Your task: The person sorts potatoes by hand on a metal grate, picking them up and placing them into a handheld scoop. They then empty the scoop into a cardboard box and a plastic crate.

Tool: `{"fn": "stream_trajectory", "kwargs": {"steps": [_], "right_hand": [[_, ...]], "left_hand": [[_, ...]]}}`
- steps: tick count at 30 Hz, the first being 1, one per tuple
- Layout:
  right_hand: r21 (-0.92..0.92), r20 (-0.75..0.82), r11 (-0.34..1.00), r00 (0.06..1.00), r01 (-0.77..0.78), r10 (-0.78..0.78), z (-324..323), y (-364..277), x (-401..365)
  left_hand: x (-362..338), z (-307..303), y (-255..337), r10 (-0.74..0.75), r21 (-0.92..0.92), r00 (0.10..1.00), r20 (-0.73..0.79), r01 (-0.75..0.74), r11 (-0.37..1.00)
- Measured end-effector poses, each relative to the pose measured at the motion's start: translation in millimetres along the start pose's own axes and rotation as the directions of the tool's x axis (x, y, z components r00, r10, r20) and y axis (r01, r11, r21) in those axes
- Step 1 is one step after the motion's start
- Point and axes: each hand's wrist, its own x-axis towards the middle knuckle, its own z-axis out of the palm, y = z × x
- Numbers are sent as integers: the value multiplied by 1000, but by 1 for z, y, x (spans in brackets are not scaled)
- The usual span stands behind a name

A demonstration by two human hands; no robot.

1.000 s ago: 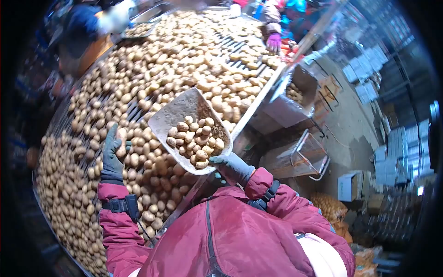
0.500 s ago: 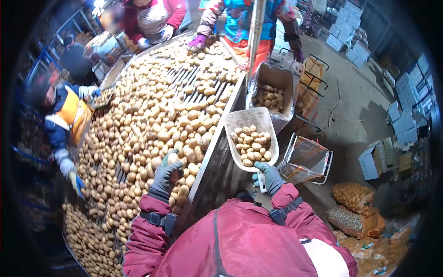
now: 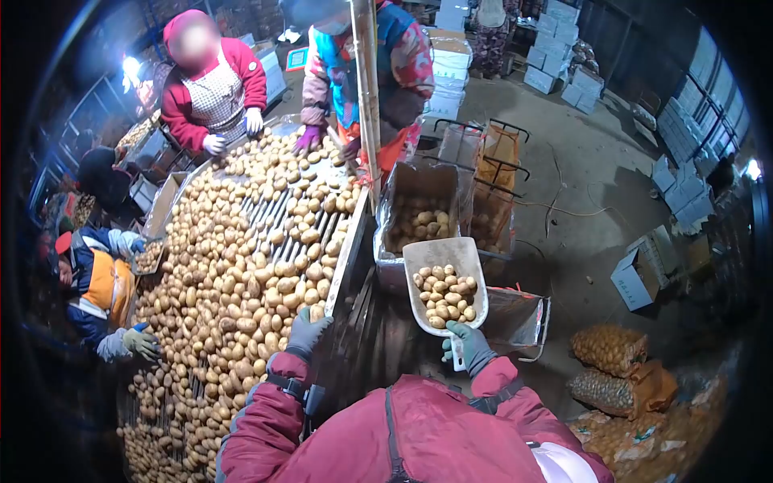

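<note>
Since a second ago the scoop [image 3: 439,253] has swung off the potato bed and out past the table's edge, and the left hand [image 3: 308,330] has drawn back from the pile to the near rim. The right hand [image 3: 469,346], gloved, is wrapped tight around the scoop's short handle, forearm raised in front of the chest and elbow bent. It holds the blade roughly level and pointing away from the body. A heap of small potatoes [image 3: 444,296] lies in the scoop's rear half. The scoop hangs clear of the sorting table [image 3: 348,249], just this side of the lined bin [image 3: 419,181], which holds some potatoes, and beside the framed bag [image 3: 519,318]. The left arm reaches forward with the wrist straight, its gloved fingers bent loosely at the table's rim among the nearest potatoes. Whether they grip one cannot be told. Other people's hands work the far end and left side of the table. Filled net sacks [image 3: 608,346] lie on the floor to the right.
</note>
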Motion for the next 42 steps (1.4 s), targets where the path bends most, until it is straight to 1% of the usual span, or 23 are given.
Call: {"fn": "stream_trajectory", "kwargs": {"steps": [1,4,6,7,8,9,12,14,15,17,19,20,21,25,26,28,29,31,32,33,34,36,42], "right_hand": [[8,-8,1000,1000,9,-9,-1,-6,2],[244,-5,967,997,-74,78,-22,-8,4],[296,-8,955,999,-30,34,-22,-17,-6],[339,-6,941,1000,16,-15,-22,-25,-9],[340,-35,940,999,16,-4,-26,-30,-10],[279,-133,955,989,98,-63,-33,-27,-5],[204,-264,967,960,154,-98,-34,-43,-6],[199,-288,969,954,147,-86,-42,-51,1],[204,-304,969,950,138,-71,-41,-58,4],[225,-308,961,947,161,-86,-46,-69,20],[170,-307,971,945,170,-112,-50,-85,39],[169,-320,969,940,181,-119,-58,-87,56],[209,-312,962,944,175,-104,-69,-90,75],[308,-289,932,952,191,-99,-80,-121,118],[314,-275,935,958,166,-78,-82,-131,128],[215,-326,949,933,231,-153,-80,-146,144],[155,-343,951,918,267,-202,-80,-152,149],[219,-452,937,879,273,-151,-117,-146,192],[-80,-363,934,863,347,-352,-128,-148,203],[-364,-212,836,838,410,-504,-140,-151,206],[-470,-193,773,805,426,-561,-144,-159,217],[-475,-217,776,799,415,-561,-145,-181,243],[-425,-116,792,841,438,-528,-146,-255,319]], "left_hand": [[-4,0,14,5,176,998,-55,4,984],[15,-1,12,16,215,998,66,-30,976],[40,2,-32,-21,241,992,121,-9,970],[61,7,-69,124,229,979,163,-160,960],[75,12,-97,264,208,943,202,-304,930],[83,15,-108,321,213,918,232,-370,905],[95,25,-121,290,336,928,233,-356,872],[94,19,-104,127,199,936,327,-200,959],[92,16,-97,114,202,937,329,-188,961],[88,10,-88,77,-18,928,365,-76,997],[81,-4,-68,30,63,894,448,-65,996],[53,-18,10,-225,171,919,324,178,969],[48,-18,19,-207,-62,903,375,247,967],[44,-19,38,-317,-31,856,408,360,932],[38,-14,39,-270,-4,904,332,288,958],[25,-3,38,-176,73,956,235,163,984],[21,0,32,-187,85,951,247,171,982],[18,8,21,-58,312,995,85,29,950],[16,8,46,-166,164,979,118,146,976],[17,9,65,-248,98,957,147,236,967],[20,11,45,-216,132,966,140,198,971],[18,10,12,-179,130,979,97,166,978],[13,14,32,-225,167,972,65,212,963]]}}
